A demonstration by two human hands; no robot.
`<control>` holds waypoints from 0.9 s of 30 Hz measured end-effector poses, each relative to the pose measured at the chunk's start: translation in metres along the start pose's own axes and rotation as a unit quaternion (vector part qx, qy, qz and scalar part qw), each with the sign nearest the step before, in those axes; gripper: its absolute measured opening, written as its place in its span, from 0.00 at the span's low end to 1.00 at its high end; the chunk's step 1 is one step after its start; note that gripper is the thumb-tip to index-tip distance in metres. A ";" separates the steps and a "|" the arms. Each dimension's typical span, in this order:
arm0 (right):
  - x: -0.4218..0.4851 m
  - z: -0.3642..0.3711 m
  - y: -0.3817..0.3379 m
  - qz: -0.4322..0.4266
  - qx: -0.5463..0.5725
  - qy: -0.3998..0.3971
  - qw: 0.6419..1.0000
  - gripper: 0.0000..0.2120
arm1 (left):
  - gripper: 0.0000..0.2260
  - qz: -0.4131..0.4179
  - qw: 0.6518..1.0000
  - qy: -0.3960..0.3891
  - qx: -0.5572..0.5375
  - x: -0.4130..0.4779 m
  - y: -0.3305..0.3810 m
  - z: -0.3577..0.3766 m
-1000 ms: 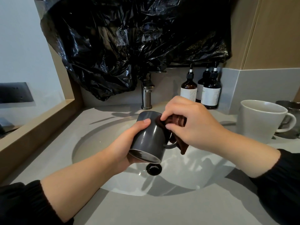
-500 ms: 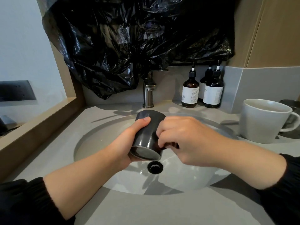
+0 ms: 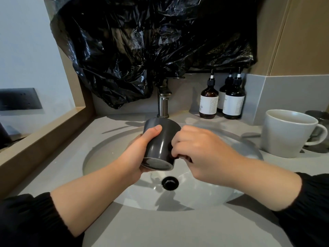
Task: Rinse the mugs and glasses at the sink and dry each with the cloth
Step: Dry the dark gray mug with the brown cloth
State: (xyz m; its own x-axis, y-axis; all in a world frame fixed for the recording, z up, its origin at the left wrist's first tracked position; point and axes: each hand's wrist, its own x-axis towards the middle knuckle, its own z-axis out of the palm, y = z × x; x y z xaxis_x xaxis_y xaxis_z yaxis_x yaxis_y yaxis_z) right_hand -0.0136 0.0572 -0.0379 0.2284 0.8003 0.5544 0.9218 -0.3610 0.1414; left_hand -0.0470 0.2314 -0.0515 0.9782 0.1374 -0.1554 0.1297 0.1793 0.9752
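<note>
A dark grey mug (image 3: 161,139) is held upside down and tilted over the white sink basin (image 3: 106,154), its mouth facing me. My left hand (image 3: 140,150) wraps its left side, thumb on the base edge. My right hand (image 3: 201,152) presses against the mug's right side with fingers curled; a dark sliver shows under the fingers, but I cannot tell if it is the brown cloth or the mug's handle. A white mug (image 3: 286,132) stands upright on the counter at right, with a metal cup (image 3: 320,118) partly hidden behind it.
A steel faucet (image 3: 163,106) rises behind the basin, no water running. Black plastic sheeting (image 3: 151,45) hangs above it. Three brown pump bottles (image 3: 222,100) stand at the back right. The drain (image 3: 170,183) sits below the mug. A wooden ledge (image 3: 44,132) borders the left.
The brown cloth, seen bunched at the mug's handle a second ago, is now hidden under my right hand, which slid down the mug's side. The mug stayed in my left hand.
</note>
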 end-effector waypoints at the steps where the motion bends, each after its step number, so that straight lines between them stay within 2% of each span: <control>1: -0.001 0.002 -0.003 -0.009 0.014 0.015 1.000 0.12 | 0.20 -0.003 1.000 -0.008 -0.017 0.000 0.001 0.000; 4: -0.007 0.011 -0.008 -0.038 0.015 -0.001 0.999 0.12 | 0.25 -0.023 0.995 -0.008 -0.094 0.000 0.005 -0.003; 6: -0.007 0.017 -0.001 -0.024 -0.022 -0.032 0.999 0.11 | 0.23 -0.021 0.988 0.006 -0.150 -0.001 0.010 -0.006; 7: -0.005 0.018 0.005 0.019 -0.035 -0.022 0.999 0.09 | 0.21 -0.012 0.987 0.008 -0.161 -0.001 0.011 -0.007; 9: -0.002 0.014 0.017 0.157 0.007 0.053 0.986 0.08 | 0.20 0.001 0.990 0.009 -0.143 0.000 0.009 -0.007; 11: 0.001 0.002 0.022 0.273 0.096 0.148 0.946 0.08 | 0.23 0.008 0.993 0.004 -0.116 0.000 0.006 -0.006; 13: 0.005 -0.013 0.020 0.326 0.166 0.216 0.905 0.09 | 0.23 0.012 0.995 -0.003 -0.095 0.000 0.005 -0.004; 14: 0.007 -0.018 0.020 0.348 0.198 0.223 0.889 0.10 | 0.22 0.014 0.996 -0.011 -0.084 0.000 0.005 -0.002; 18: 0.010 -0.025 0.023 0.410 0.401 0.113 0.812 0.13 | 0.24 0.021 0.998 -0.037 -0.037 -0.002 0.002 0.002; 20: 0.010 -0.026 0.022 0.416 0.437 0.090 0.793 0.14 | 0.25 0.024 0.999 -0.033 -0.028 -0.002 0.001 0.003; 22: 0.009 -0.024 0.020 0.400 0.404 0.105 0.816 0.15 | 0.24 0.025 0.998 -0.029 -0.043 -0.003 0.002 0.001; 24: 0.009 -0.021 0.014 0.360 0.331 0.144 0.860 0.14 | 0.25 0.016 0.997 -0.037 -0.060 -0.004 0.002 0.000; 27: 0.005 -0.012 0.008 0.237 0.205 0.207 0.927 0.09 | 0.28 0.008 0.997 -0.041 -0.069 -0.003 0.001 -0.002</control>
State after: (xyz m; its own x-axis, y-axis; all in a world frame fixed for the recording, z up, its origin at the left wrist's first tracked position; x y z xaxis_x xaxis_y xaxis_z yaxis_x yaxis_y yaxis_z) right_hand -0.0090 0.0527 -0.0239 0.5764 0.3150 0.7540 0.8096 -0.3451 -0.4747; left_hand -0.0504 0.2327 -0.0499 0.9908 0.0626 -0.1202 0.0952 0.3099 0.9460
